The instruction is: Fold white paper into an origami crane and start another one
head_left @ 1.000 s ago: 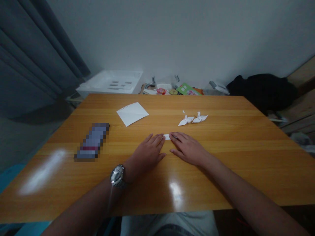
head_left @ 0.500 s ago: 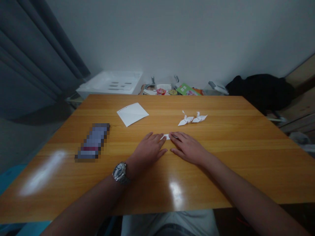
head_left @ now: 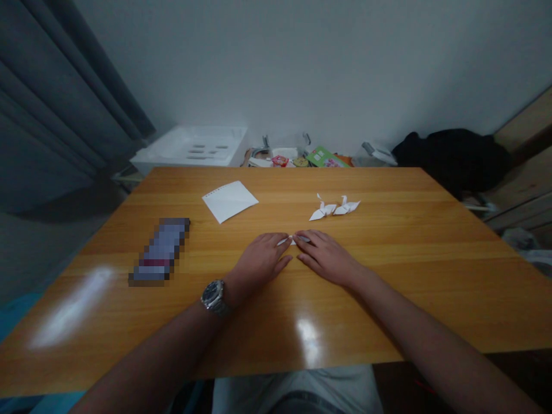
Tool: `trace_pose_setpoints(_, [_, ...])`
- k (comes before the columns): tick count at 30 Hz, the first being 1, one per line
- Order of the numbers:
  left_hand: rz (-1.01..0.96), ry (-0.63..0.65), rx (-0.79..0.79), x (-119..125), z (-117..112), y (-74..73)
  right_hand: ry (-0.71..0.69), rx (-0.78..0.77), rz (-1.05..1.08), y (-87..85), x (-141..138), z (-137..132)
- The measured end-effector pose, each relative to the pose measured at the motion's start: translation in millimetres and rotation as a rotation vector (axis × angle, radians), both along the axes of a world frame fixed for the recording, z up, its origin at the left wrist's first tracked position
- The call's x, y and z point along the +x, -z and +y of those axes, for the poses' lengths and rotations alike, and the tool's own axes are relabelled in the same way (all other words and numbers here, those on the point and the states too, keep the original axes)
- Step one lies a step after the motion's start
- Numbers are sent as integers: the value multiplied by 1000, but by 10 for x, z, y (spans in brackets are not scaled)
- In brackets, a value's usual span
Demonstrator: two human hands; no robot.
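Between my fingertips lies a small piece of folded white paper [head_left: 292,241], mostly covered by the fingers. My left hand [head_left: 263,257], with a metal watch [head_left: 213,295] on its wrist, has its fingers on the paper's left side. From the right, my right hand [head_left: 326,258] grips the other side. Both hands rest low on the wooden table. Just beyond the right hand stand two folded paper cranes, a left one [head_left: 323,211] and a right one [head_left: 347,206], close together.
A white sheet with a perforated edge [head_left: 230,201] lies beyond my left hand. The blurred-out phone [head_left: 161,250] is on the left of the wooden table [head_left: 379,241]. Behind the far edge are a white plastic tray [head_left: 194,141], a green booklet [head_left: 325,157] and a black cloth heap [head_left: 452,155].
My fingertips have drawn closer together over the folded paper, and less of its middle shows. The whole view has shifted slightly; the cranes, sheet and phone stay in place.
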State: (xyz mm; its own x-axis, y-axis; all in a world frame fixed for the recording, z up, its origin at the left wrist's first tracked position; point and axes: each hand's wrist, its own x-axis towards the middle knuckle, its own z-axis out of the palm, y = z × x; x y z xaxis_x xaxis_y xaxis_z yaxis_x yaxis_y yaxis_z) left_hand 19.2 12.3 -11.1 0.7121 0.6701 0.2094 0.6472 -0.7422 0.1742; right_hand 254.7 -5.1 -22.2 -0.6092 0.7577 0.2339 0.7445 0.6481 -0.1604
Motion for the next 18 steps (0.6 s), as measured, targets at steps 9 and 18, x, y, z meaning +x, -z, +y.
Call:
trace_pose_setpoints(9, [-41, 2, -27, 10, 57, -15, -11, -9, 154, 4, -20, 38])
trace_pose_setpoints(18, [-20, 16, -32, 32, 96, -47, -15, -32, 276, 58, -39, 57])
